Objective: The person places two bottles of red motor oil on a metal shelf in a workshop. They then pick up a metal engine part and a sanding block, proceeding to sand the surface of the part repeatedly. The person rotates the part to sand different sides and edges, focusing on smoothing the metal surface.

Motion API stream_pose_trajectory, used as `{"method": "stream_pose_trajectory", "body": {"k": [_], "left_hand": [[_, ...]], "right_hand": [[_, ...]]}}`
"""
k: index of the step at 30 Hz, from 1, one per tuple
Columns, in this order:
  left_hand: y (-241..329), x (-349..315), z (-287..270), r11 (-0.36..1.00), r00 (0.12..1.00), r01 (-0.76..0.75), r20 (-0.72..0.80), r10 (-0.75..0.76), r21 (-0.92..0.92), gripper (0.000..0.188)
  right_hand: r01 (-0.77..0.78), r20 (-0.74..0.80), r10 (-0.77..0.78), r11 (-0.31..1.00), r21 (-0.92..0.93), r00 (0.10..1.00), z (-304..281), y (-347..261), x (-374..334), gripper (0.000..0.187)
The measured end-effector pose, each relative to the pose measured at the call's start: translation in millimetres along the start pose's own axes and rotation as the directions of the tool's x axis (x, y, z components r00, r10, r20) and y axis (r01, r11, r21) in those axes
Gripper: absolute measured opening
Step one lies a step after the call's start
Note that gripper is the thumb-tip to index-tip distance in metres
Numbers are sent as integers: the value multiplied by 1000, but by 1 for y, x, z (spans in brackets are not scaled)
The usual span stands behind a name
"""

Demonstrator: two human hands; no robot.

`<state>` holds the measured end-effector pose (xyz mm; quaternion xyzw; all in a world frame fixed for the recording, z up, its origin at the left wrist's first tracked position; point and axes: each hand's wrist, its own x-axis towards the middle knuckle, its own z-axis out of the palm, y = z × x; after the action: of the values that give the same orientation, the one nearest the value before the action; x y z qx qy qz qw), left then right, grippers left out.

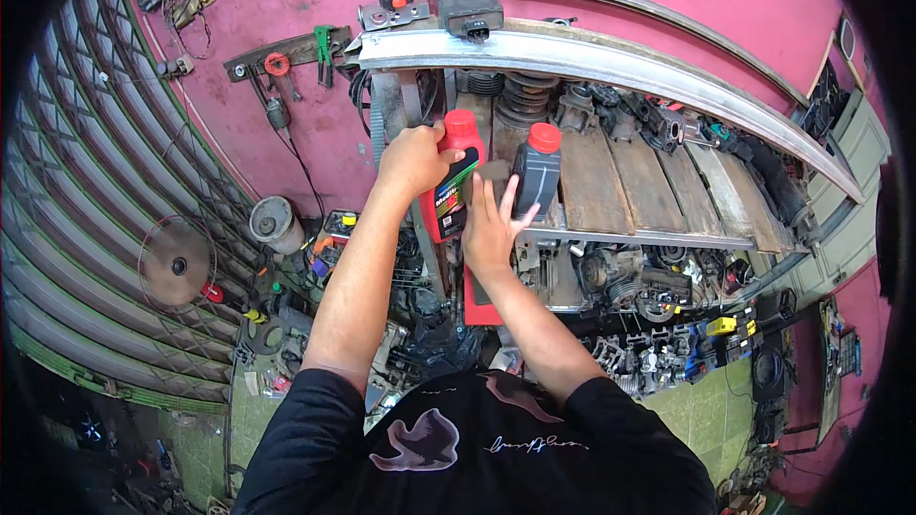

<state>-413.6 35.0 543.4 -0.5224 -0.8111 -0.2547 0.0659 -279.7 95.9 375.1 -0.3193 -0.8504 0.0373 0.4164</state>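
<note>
A red bottle point(461, 138) with a red screw cap and a black label stands at the shelf's left end, slightly tilted. My left hand point(417, 160) is closed around its upper part from the left. Just right of it, my right hand point(491, 227) has its fingers stretched and apart, over a small brownish-grey pad point(493, 170) beside the bottle's label. Whether the fingers grip this pad or only press on it is unclear. A dark grey bottle point(540, 167) with a red cap stands on the wooden shelf point(596, 181), close to my right fingertips.
Engine parts and a coil spring point(528, 95) line the shelf's back. A metal rail point(611, 52) crosses above, bearing a black box point(469, 10). More parts crowd the lower level point(630, 277). A red panel point(480, 310) sits under my right wrist. A fan point(178, 265) stands left.
</note>
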Motion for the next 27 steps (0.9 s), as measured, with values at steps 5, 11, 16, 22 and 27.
{"method": "stream_pose_trajectory", "body": {"k": [5, 11, 16, 22, 27], "left_hand": [[4, 3, -9, 1000, 996, 14, 89, -16, 16, 49], [12, -1, -18, 992, 980, -107, 163, 115, -60, 41], [-1, 8, -17, 931, 900, -325, 249, 359, -165, 46], [-11, 19, -10, 868, 866, -428, 162, 474, -253, 54], [10, 7, -20, 925, 941, -183, 212, 263, -334, 55]], "right_hand": [[50, 99, -46, 998, -38, 994, 0, 16, -15, 66], [-56, 235, 50, 998, 22, 971, 3, 28, -86, 70], [-65, -74, 79, 981, 184, 994, -34, 9, -48, 61], [-19, -8, 21, 979, 203, 1000, -50, -7, -6, 57], [42, 30, -45, 992, 116, 999, -40, -12, -11, 61]]}}
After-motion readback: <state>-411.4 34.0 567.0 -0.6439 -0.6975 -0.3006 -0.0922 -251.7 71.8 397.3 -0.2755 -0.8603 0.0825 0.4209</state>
